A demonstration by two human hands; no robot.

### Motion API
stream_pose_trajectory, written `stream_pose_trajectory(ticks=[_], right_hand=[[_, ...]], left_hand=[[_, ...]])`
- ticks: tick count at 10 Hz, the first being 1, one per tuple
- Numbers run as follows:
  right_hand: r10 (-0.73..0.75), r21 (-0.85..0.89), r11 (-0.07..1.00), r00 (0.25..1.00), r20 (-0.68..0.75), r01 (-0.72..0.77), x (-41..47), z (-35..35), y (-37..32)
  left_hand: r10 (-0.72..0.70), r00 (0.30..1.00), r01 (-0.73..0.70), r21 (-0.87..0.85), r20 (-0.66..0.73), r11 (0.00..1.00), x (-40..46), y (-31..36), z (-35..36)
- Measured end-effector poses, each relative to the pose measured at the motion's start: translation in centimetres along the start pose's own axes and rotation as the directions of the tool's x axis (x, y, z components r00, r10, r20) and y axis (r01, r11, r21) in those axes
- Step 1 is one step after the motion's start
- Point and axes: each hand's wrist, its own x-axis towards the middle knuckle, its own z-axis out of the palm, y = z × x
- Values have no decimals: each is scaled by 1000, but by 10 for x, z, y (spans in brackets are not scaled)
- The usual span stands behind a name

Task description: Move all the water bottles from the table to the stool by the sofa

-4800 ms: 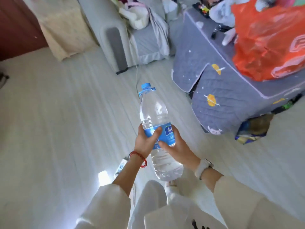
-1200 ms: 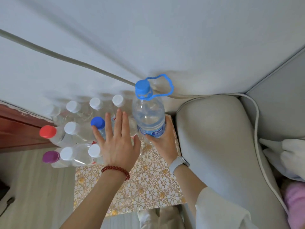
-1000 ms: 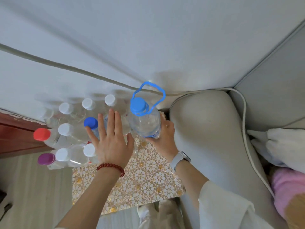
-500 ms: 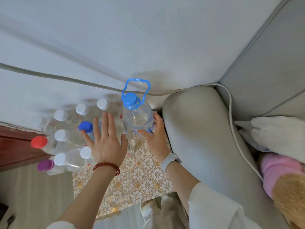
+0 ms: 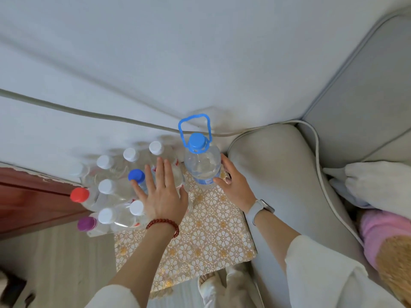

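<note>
The large water bottle (image 5: 202, 166), clear with a blue cap and an upright blue carry loop, is seen standing at the far right corner of the stool (image 5: 213, 236), whose top is covered with a gold and white floral cloth. It is flanked on its right side by the right hand (image 5: 233, 185); the fingers are extended and only slightly bent, the thumb lies near the blue label, and whether the bottle is actually touched cannot be told. A pale watch band is worn on that wrist.

The left hand (image 5: 161, 192) is held flat with its fingers spread, palm down, over the cluster of smaller bottles (image 5: 115, 190) crowded on the left part of the stool; nothing is pinched by it. A red bead bracelet is worn on that wrist. Among the cluster, a blue-capped bottle (image 5: 136, 175) is found just beside the left fingers, a red-capped bottle (image 5: 80, 195) and a purple-capped bottle (image 5: 85, 223) at the left edge, the rest being white-capped.

The stool is set directly against the grey sofa arm (image 5: 284, 185). A grey cable (image 5: 89, 111) is run along the white wall behind and over the sofa arm. A pink plush item (image 5: 378, 227) is seen on the sofa seat at the right, and a reddish wooden panel (image 5: 29, 203) at the left.
</note>
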Motion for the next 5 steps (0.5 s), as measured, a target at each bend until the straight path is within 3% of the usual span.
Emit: stream_pose_trajectory(ticks=[1,2,4,5], right_hand=[[20,2,1000,1000,-2,-20,-5,0,-12],[62,-10,998,994,92,-61,-10,-10,-40],[144,-238,963,987,68,-125,-6,-46,-117],[122,-420,905,987,109,-66,-8,-68,-179]], left_hand=[[-7,998,5,27,58,1000,0,1,-8],[3,981,-18,76,196,997,1,2,-25],[-16,921,17,2,389,1000,15,9,-86],[137,893,-69,-171,429,983,28,17,-138]])
